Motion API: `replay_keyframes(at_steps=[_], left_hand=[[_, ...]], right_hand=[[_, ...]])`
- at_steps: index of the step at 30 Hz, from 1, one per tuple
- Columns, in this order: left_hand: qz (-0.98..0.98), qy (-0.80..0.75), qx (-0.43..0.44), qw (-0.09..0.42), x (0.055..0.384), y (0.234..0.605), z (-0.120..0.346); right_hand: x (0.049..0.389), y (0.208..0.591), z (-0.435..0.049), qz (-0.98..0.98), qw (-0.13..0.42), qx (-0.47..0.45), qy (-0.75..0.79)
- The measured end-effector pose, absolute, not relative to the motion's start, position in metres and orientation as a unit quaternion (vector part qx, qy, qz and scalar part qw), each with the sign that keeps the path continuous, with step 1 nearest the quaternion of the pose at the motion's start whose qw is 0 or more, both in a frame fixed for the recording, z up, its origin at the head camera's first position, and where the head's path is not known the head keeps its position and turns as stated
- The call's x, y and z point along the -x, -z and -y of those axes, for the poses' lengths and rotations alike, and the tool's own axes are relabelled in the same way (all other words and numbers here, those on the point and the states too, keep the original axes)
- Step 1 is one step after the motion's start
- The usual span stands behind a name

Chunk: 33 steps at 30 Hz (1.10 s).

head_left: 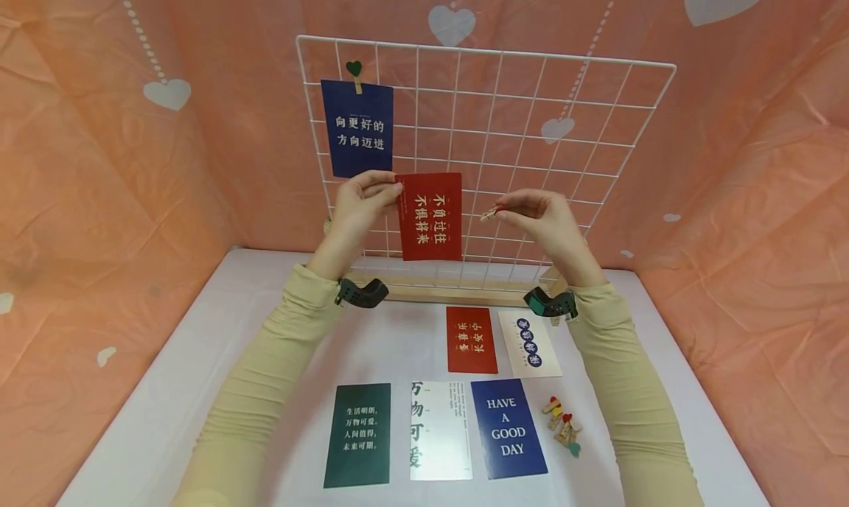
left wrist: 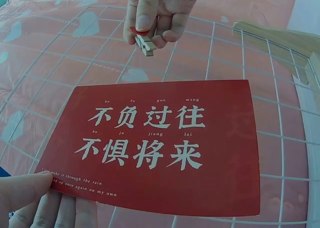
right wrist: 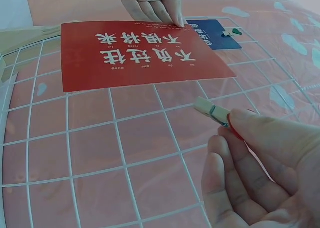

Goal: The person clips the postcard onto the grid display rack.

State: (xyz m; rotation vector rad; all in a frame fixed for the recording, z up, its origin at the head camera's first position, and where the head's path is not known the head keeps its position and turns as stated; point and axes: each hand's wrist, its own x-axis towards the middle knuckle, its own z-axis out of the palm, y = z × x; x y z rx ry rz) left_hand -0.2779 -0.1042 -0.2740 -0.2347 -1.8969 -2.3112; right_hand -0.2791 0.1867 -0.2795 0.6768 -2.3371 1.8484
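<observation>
My left hand (head_left: 363, 206) pinches a red card (head_left: 431, 217) with white characters by its left edge, holding it in front of the white wire grid (head_left: 491, 113). In the left wrist view the thumb lies on the card's printed face (left wrist: 150, 153). To the right of the card, my right hand (head_left: 540, 216) pinches a small wooden clothespin (right wrist: 212, 110) with a red decoration between thumb and fingers. The clothespin is apart from the card. A dark blue card (head_left: 360, 127) hangs at the grid's upper left under a clothespin with a green heart (head_left: 354, 68).
On the white table lie another red card (head_left: 472, 340), a white card (head_left: 530, 344), a green card (head_left: 358, 435), a pale card (head_left: 441, 430) and a blue card (head_left: 509, 429). Several decorated clothespins (head_left: 562, 426) lie at the right. A wooden base (head_left: 451, 293) supports the grid.
</observation>
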Motion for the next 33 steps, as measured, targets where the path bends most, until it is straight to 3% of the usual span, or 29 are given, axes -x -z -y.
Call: replay_keyframes(at_steps=[33], left_hand=[[0.641, 0.744, 0.115, 0.149, 0.286, 0.245, 0.102]], right_hand=[[0.290, 0.237, -0.163, 0.762, 0.091, -0.264, -0.584]])
